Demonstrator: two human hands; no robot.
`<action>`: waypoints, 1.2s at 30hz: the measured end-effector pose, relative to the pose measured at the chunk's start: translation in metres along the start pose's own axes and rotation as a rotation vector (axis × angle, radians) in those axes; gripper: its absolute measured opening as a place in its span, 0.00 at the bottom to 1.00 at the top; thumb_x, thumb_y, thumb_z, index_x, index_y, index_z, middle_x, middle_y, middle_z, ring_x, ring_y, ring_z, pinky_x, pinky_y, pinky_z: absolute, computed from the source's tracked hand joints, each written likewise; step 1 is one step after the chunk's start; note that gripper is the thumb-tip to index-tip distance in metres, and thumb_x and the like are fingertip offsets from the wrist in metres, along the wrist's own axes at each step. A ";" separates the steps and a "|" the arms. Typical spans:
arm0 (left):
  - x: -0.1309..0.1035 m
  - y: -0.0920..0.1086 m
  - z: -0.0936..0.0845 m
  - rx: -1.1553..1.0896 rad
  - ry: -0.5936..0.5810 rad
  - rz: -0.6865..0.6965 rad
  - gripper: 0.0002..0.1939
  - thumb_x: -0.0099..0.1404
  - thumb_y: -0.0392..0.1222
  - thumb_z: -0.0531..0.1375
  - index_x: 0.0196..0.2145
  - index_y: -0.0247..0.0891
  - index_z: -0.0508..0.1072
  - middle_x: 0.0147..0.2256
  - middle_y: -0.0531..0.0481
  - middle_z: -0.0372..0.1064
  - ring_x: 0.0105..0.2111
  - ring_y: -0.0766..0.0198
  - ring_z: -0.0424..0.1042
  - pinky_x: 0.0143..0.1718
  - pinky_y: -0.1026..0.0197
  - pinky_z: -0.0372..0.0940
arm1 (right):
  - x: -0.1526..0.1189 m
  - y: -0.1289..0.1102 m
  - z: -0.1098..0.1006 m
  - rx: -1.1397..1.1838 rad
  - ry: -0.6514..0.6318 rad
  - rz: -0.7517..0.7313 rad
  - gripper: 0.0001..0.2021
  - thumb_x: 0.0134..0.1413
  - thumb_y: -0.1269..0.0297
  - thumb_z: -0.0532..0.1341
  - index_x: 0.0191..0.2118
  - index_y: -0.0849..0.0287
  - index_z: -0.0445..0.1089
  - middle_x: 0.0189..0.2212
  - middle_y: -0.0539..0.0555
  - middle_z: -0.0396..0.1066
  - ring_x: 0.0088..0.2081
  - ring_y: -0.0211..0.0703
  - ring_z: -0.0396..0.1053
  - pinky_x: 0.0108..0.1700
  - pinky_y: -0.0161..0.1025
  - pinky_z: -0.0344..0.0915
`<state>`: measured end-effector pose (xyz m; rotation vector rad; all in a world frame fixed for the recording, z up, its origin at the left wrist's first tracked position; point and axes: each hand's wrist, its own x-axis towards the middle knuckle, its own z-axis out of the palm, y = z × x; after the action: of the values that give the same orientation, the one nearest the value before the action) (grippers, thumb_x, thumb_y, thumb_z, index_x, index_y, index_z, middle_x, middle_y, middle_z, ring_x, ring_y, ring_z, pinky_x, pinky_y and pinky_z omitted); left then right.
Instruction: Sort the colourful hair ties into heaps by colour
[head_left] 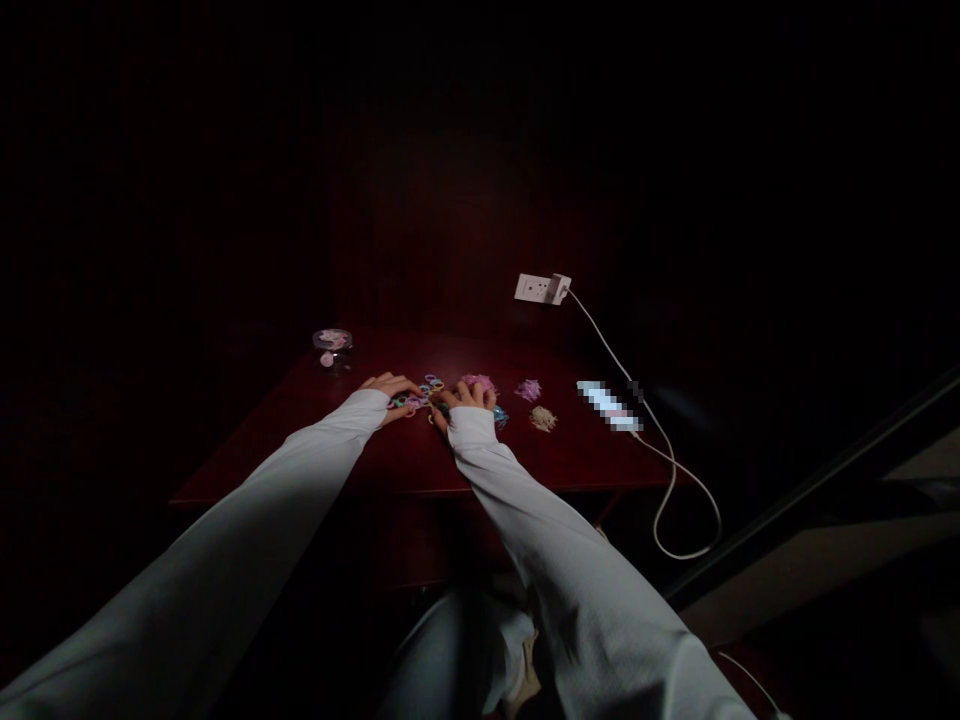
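Note:
My left hand (391,388) rests at the left side of a loose pile of small coloured elastic bands (430,384) on the dark red table. Its thumb and fingers are apart, with bands lying between them. My right hand (466,398) is at the pile's right side, fingers spread and bent down, thumb near a yellowish band. Whether its fingertips grip any band is too small to tell. Just beyond that hand lies a heap of pink bands (480,381), and a blue heap (501,414) shows beside its wrist.
Purple bands (529,390) and beige bands (543,418) form separate heaps on the right. A clear round container (332,347) stands at the back left. A lit, blurred phone (611,405) lies right, its white cable (600,335) running to a wall socket (534,289). The table (300,470) ends near my forearms.

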<state>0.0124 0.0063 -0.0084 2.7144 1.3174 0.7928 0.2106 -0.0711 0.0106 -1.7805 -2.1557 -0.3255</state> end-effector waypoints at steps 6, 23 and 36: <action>0.000 -0.004 0.002 -0.008 -0.022 0.006 0.15 0.65 0.50 0.59 0.47 0.48 0.77 0.47 0.50 0.76 0.46 0.56 0.70 0.45 0.58 0.61 | 0.008 0.002 0.000 0.072 -0.039 0.018 0.15 0.66 0.51 0.56 0.54 0.40 0.73 0.55 0.51 0.68 0.57 0.53 0.54 0.57 0.49 0.45; -0.003 0.006 -0.007 -0.024 -0.045 -0.010 0.15 0.65 0.51 0.58 0.47 0.48 0.77 0.47 0.50 0.76 0.47 0.55 0.69 0.47 0.56 0.60 | 0.019 0.002 0.004 0.088 0.008 0.012 0.15 0.68 0.53 0.54 0.46 0.47 0.77 0.51 0.51 0.71 0.56 0.52 0.55 0.57 0.49 0.45; -0.001 -0.007 -0.001 -0.042 -0.040 0.030 0.16 0.65 0.53 0.58 0.47 0.50 0.77 0.46 0.50 0.76 0.46 0.56 0.68 0.45 0.57 0.60 | 0.023 0.006 0.008 0.105 -0.031 0.011 0.15 0.65 0.46 0.56 0.46 0.39 0.78 0.50 0.52 0.71 0.53 0.51 0.56 0.52 0.47 0.47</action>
<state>0.0063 0.0101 -0.0098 2.7083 1.2410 0.7558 0.2121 -0.0464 0.0124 -1.7499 -2.1416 -0.1790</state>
